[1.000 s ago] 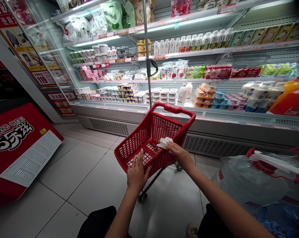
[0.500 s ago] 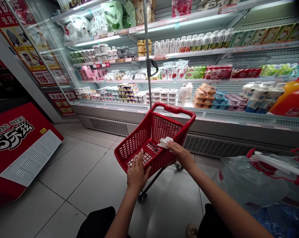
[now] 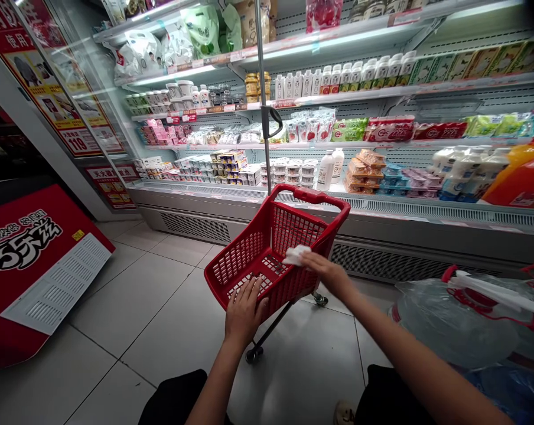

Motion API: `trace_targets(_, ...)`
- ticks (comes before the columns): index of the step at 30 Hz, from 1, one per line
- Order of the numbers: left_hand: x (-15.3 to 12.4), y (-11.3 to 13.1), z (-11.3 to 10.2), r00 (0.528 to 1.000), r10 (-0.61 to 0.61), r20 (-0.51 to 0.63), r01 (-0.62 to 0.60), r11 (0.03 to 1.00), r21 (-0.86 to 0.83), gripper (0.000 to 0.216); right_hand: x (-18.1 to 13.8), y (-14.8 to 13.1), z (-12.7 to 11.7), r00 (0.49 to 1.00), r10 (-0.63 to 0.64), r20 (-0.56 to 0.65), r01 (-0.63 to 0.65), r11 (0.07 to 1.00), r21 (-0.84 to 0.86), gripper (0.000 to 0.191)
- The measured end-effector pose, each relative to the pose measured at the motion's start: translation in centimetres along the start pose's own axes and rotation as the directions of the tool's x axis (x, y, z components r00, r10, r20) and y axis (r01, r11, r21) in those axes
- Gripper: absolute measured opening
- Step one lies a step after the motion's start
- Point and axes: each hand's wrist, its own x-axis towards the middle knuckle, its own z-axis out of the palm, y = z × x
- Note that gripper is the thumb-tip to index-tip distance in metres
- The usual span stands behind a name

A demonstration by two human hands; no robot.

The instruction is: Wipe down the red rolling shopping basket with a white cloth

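A red plastic shopping cart [image 3: 244, 265] with a lattice basket stands before me on dark metal legs with casters. My left hand [image 3: 244, 310] rests over the basket's near rim. Its fingers lie extended toward the inside, and the thumb is spread apart on the outer side. A crumpled white tissue [image 3: 296, 255] is pinched in the fingers of my right hand [image 3: 322, 267], at the upper edge of the basket's right side wall. Whether the tissue touches the plastic, I cannot tell. Part of the near wall is hidden behind my left hand.
Beyond the cart runs a refrigerated display [image 3: 293, 141] stocked with yogurt, bottles and packs; a metal pole with a handle [image 3: 271, 122] stands before it. Large wrapped water bottles [image 3: 453, 319] stand at right. A red box-shaped unit [image 3: 41, 260] is at left on the tiled floor [image 3: 156, 307].
My right hand has shifted slightly right along the basket wall with the tissue. The left hand's fingers have drawn back and bent a little over the rim. The cart has hardly moved.
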Motion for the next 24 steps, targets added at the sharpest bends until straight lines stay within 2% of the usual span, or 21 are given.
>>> trace_targets(3,0.1,-0.7,-0.6,0.996,0.088,0.030,-0.087,0.996,-0.026,0.052,0.5,4.5,-2.1,0.994,0.090,-0.057,-0.096,0.990,-0.107,0.068)
trace_targets(5,0.1,-1.2,-1.1,0.990,0.135,0.037,-0.134,0.990,-0.031,0.053,0.7,4.9,-2.5,0.993,0.092,-0.072,-0.102,0.984,-0.149,0.064)
trace_targets(7,0.2,-1.4,-1.6,0.990,0.138,0.017,-0.138,0.990,-0.006,0.054,0.8,3.4,-1.9,0.995,0.067,-0.077,-0.080,0.982,-0.173,0.058)
trace_targets(9,0.4,-0.8,-1.8,0.995,0.101,-0.026,-0.100,0.994,0.044,0.053,0.8,0.8,-0.6,0.999,0.007,-0.053,-0.016,0.985,-0.170,0.052)
trace_targets(12,1.2,1.4,-1.4,0.996,0.063,-0.067,-0.057,0.994,0.092,0.057,0.9,-3.0,1.4,0.992,-0.125,-0.003,0.124,0.986,-0.111,0.049)
trace_targets(15,1.8,3.7,-0.3,0.995,0.081,-0.052,-0.078,0.995,0.066,0.072,1.3,-4.0,2.1,0.975,-0.224,0.009,0.224,0.974,-0.044,0.047)
trace_targets(17,1.9,4.4,0.3,0.995,0.092,-0.048,-0.090,0.995,0.049,0.074,1.7,-2.8,1.6,0.970,-0.244,0.012,0.245,0.969,-0.022,0.048)
trace_targets(19,1.7,4.2,0.4,0.991,0.128,-0.046,-0.127,0.991,0.030,0.073,2.1,-0.3,0.6,0.977,-0.215,-0.002,0.214,0.976,-0.026,0.052)
trace_targets(24,0.8,1.6,-0.5,0.984,0.160,-0.083,-0.162,0.986,-0.024,0.068,3.0,7.0,-3.3,0.994,-0.052,-0.092,0.044,0.996,-0.083,0.061)
